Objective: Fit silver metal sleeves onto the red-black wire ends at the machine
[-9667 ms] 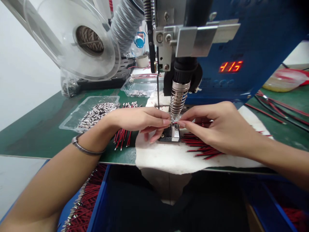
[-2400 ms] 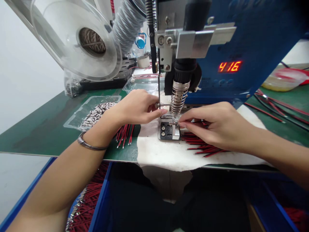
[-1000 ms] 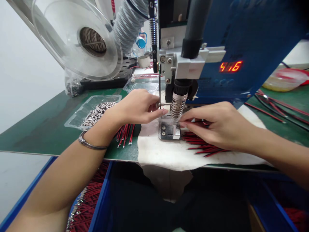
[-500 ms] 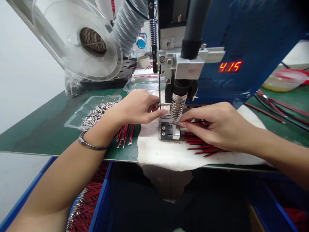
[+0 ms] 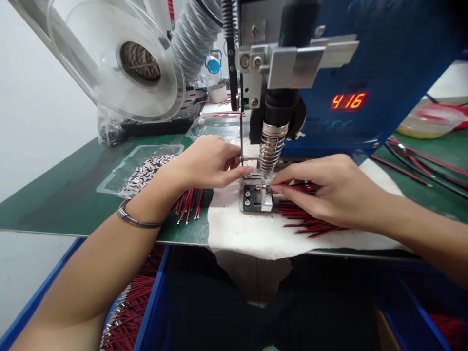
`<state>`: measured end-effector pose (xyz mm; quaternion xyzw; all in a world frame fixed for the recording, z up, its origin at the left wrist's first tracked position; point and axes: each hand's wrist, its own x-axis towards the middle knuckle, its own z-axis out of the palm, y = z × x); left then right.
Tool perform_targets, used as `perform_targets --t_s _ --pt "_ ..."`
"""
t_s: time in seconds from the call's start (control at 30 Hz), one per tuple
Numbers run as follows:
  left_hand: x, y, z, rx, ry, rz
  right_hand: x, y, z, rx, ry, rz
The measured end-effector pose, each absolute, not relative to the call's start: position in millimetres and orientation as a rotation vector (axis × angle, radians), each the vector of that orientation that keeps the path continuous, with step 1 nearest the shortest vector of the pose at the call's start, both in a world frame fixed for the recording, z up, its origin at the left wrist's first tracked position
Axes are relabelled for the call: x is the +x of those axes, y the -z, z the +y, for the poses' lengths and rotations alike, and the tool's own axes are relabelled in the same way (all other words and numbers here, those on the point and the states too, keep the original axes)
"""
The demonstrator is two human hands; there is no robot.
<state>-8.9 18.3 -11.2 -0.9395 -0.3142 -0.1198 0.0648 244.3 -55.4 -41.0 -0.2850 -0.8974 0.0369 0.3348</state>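
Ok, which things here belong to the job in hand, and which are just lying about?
Seemingly for the job: blue machine, metal block, wires near the right hand, metal bits.

Seemingly just lying about: bottle, tape roll, plastic container.

Anything your right hand may pinch is too small to make out, and that hand hides part of the red-and-black wires beneath. Some fingers of your left hand are out of view. The blue machine runs off the top edge, the wire-filled bin off the bottom.
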Motion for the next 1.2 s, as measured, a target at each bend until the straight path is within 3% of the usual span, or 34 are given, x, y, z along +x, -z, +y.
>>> perform_targets --t_s 1.2 --pt "-8.1 9.1 15.8 -2.842 0.298 -1.019 242.3 32.3 -70.1 -0.493 0.179 -2.187"
